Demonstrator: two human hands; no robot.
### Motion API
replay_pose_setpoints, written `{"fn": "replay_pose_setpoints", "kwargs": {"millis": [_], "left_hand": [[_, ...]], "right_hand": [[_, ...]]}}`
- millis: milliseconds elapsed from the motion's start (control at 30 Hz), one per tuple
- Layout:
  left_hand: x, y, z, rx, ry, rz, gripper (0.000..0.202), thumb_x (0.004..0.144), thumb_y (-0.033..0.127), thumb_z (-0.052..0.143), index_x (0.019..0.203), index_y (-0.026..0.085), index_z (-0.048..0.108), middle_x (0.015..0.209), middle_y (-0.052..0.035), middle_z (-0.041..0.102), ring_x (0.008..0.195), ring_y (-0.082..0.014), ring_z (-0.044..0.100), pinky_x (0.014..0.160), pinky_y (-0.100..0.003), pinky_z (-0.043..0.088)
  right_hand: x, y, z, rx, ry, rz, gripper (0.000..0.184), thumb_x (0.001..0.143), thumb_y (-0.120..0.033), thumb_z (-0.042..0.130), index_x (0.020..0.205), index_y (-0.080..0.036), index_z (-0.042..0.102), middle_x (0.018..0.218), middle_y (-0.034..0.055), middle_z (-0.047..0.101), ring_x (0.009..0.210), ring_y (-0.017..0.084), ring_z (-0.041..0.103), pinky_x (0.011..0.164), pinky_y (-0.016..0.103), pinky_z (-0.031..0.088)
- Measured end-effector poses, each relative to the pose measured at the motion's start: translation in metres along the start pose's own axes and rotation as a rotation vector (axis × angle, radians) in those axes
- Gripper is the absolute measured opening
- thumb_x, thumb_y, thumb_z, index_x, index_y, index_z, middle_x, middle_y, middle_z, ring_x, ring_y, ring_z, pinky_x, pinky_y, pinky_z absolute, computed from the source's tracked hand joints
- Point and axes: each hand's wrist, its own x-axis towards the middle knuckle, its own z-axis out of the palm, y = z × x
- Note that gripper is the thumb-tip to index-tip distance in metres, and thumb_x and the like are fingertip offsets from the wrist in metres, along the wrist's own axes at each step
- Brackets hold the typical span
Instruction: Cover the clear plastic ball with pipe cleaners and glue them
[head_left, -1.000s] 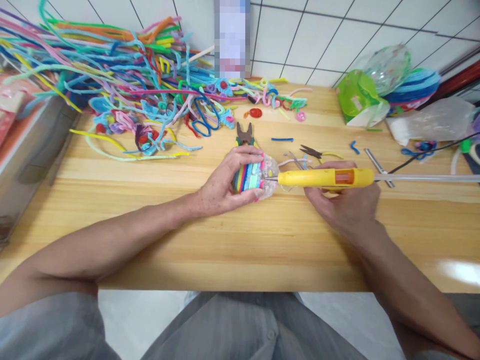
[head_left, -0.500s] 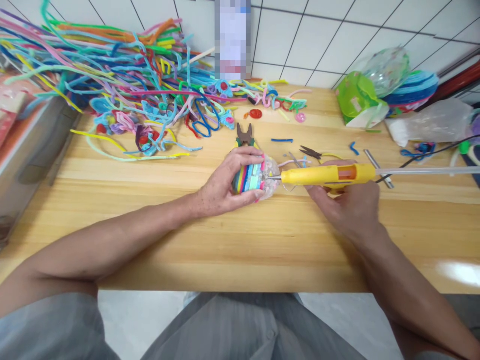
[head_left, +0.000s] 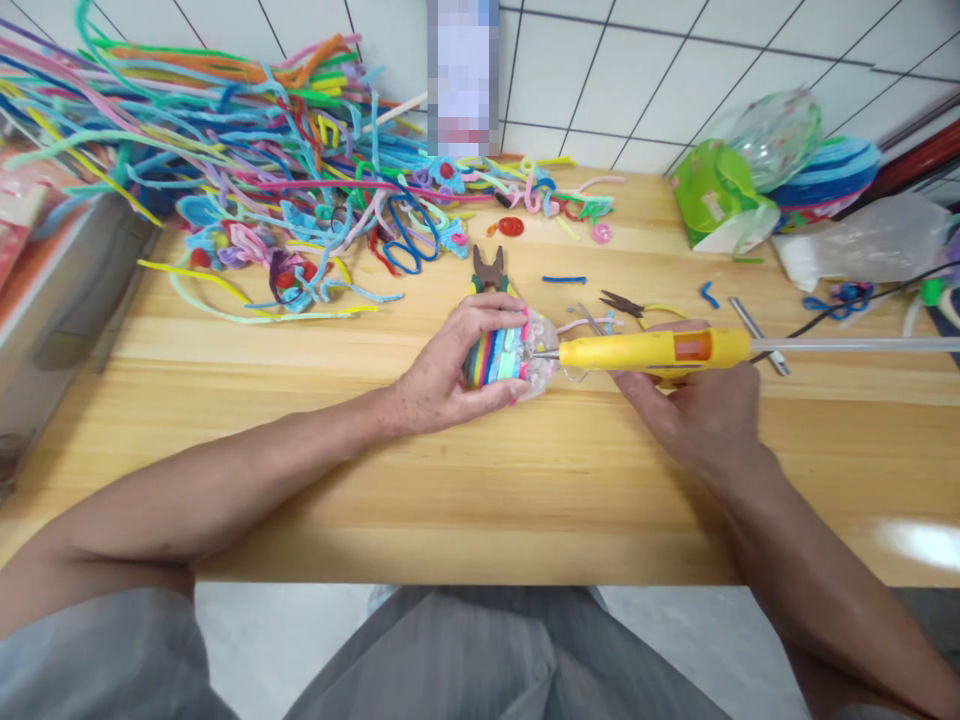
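Note:
My left hand point(head_left: 450, 365) is closed round a clear ball wrapped in coloured pipe-cleaner stripes point(head_left: 504, 354), held on the wooden table point(head_left: 375, 480). My right hand point(head_left: 697, 410) grips a yellow glue gun point(head_left: 652, 351) lying level, with its metal tip touching the bare clear end of the ball. A clear glue stick point(head_left: 855, 345) sticks out of the gun's back toward the right.
A big heap of coloured pipe cleaners point(head_left: 247, 160) fills the back left. Pliers point(head_left: 489, 268), small scissors point(head_left: 621, 302) and cut bits lie just behind the ball. Green bag point(head_left: 712, 195), clear ball point(head_left: 772, 135) and plastic bags sit at the back right. A black cord point(head_left: 847, 305) runs right.
The glue gun has lifted and shifted slightly, its tip staying at the ball. My left hand and the ball have not moved.

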Motion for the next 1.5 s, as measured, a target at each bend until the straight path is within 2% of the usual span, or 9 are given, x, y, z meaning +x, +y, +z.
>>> {"fn": "replay_pose_setpoints", "kwargs": {"millis": [300, 467, 700, 900, 1033, 1200, 1300, 1500], "left_hand": [[0.001, 0.001, -0.001, 0.011, -0.009, 0.003, 0.063, 0.097, 0.041, 0.082, 0.151, 0.026, 0.053, 0.147, -0.0175, 0.063, 0.142, -0.0333, 0.062, 0.119, -0.055, 0.055], [0.001, 0.001, -0.001, -0.006, -0.001, 0.022, 0.062, 0.098, 0.04, 0.082, 0.151, 0.024, 0.054, 0.145, -0.0178, 0.064, 0.141, -0.0324, 0.063, 0.119, -0.054, 0.055], [0.001, 0.001, -0.002, 0.01, -0.017, -0.003, 0.064, 0.097, 0.042, 0.082, 0.151, 0.027, 0.052, 0.148, -0.017, 0.063, 0.142, -0.0338, 0.062, 0.119, -0.056, 0.054], [0.0, 0.001, -0.002, -0.002, -0.002, -0.001, 0.064, 0.097, 0.04, 0.084, 0.151, 0.025, 0.054, 0.147, -0.0177, 0.062, 0.143, -0.0329, 0.062, 0.12, -0.055, 0.054], [0.0, 0.001, -0.001, -0.012, 0.004, -0.01, 0.064, 0.096, 0.038, 0.085, 0.151, 0.025, 0.055, 0.147, -0.0176, 0.062, 0.143, -0.0329, 0.062, 0.12, -0.054, 0.054], [0.0, 0.002, -0.001, -0.001, -0.001, -0.021, 0.063, 0.097, 0.04, 0.084, 0.15, 0.026, 0.054, 0.147, -0.0167, 0.063, 0.142, -0.0331, 0.062, 0.119, -0.055, 0.054], [0.001, 0.003, -0.002, -0.001, -0.001, -0.019, 0.062, 0.097, 0.04, 0.083, 0.15, 0.026, 0.054, 0.146, -0.0165, 0.064, 0.142, -0.0328, 0.063, 0.119, -0.055, 0.054], [0.001, 0.002, -0.002, 0.003, -0.005, -0.019, 0.062, 0.097, 0.041, 0.083, 0.15, 0.026, 0.054, 0.146, -0.0168, 0.064, 0.142, -0.0327, 0.063, 0.119, -0.054, 0.054]], "right_hand": [[-0.002, -0.002, -0.002, -0.031, -0.011, -0.022, 0.036, 0.098, -0.058, 0.068, 0.103, -0.024, 0.076, 0.095, 0.0116, 0.083, 0.08, 0.033, 0.077, 0.069, 0.045, 0.059], [0.002, -0.01, -0.008, 0.033, -0.077, -0.005, 0.032, 0.099, -0.056, 0.068, 0.103, -0.025, 0.075, 0.102, 0.0106, 0.084, 0.077, 0.03, 0.077, 0.068, 0.043, 0.059], [0.008, -0.014, -0.017, 0.079, -0.078, 0.051, 0.022, 0.1, -0.051, 0.068, 0.102, -0.03, 0.073, 0.09, 0.0067, 0.081, 0.076, 0.031, 0.078, 0.065, 0.044, 0.058], [0.001, -0.01, -0.013, 0.05, -0.098, 0.058, 0.023, 0.099, -0.049, 0.067, 0.104, -0.027, 0.073, 0.094, 0.0084, 0.082, 0.077, 0.03, 0.077, 0.069, 0.044, 0.059], [0.0, -0.008, -0.013, 0.02, -0.114, 0.066, 0.025, 0.099, -0.052, 0.067, 0.102, -0.027, 0.073, 0.098, 0.0095, 0.083, 0.081, 0.031, 0.078, 0.071, 0.044, 0.06], [0.0, -0.008, -0.014, -0.01, -0.087, 0.027, 0.029, 0.101, -0.054, 0.065, 0.099, -0.027, 0.071, 0.096, 0.0093, 0.084, 0.076, 0.029, 0.078, 0.066, 0.04, 0.057], [0.0, -0.008, -0.013, -0.029, -0.11, 0.051, 0.035, 0.102, -0.059, 0.062, 0.102, -0.026, 0.074, 0.097, 0.0104, 0.083, 0.074, 0.03, 0.077, 0.064, 0.041, 0.055], [0.0, -0.003, -0.011, 0.03, -0.111, 0.044, 0.041, 0.102, -0.065, 0.063, 0.101, -0.026, 0.075, 0.094, 0.0099, 0.081, 0.079, 0.03, 0.078, 0.066, 0.04, 0.057]]}}
